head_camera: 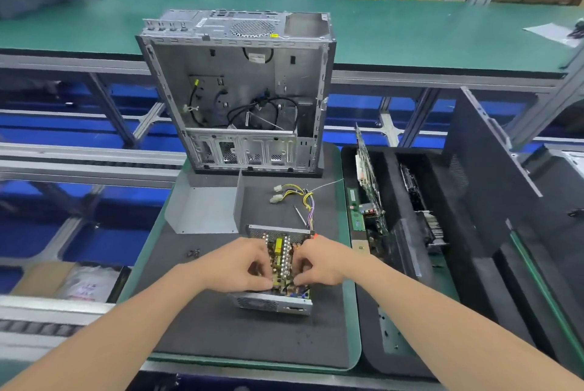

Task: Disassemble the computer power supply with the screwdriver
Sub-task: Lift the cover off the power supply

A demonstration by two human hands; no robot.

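while the power supply [274,302] is sitting open-topped on the dark foam mat [252,337], both hands are working inside it, close together but not touching each other. the left hand [240,265] is reaching in over the unit's left edge, its fingers curling down and pinching at the circuit board [279,259]. the right hand [320,264] is reaching in over the right edge, its fingers likewise curling onto parts of that board. a bundle of yellow and purple wires [305,201] is trailing out from the unit's far right corner, ending in pale plugs. a thin metal shaft [300,216] is lying just beyond the power supply, beside those wires; i cannot tell whether it is the screwdriver. a bent grey metal cover [202,210] is lying beyond the unit to the left, and a few small dark screws [193,253] are resting near its left side. the stripped computer case [240,90] is standing upright well beyond it. a black tray [395,169] holding upright circuit cards [368,188] is sitting to the unit's right.
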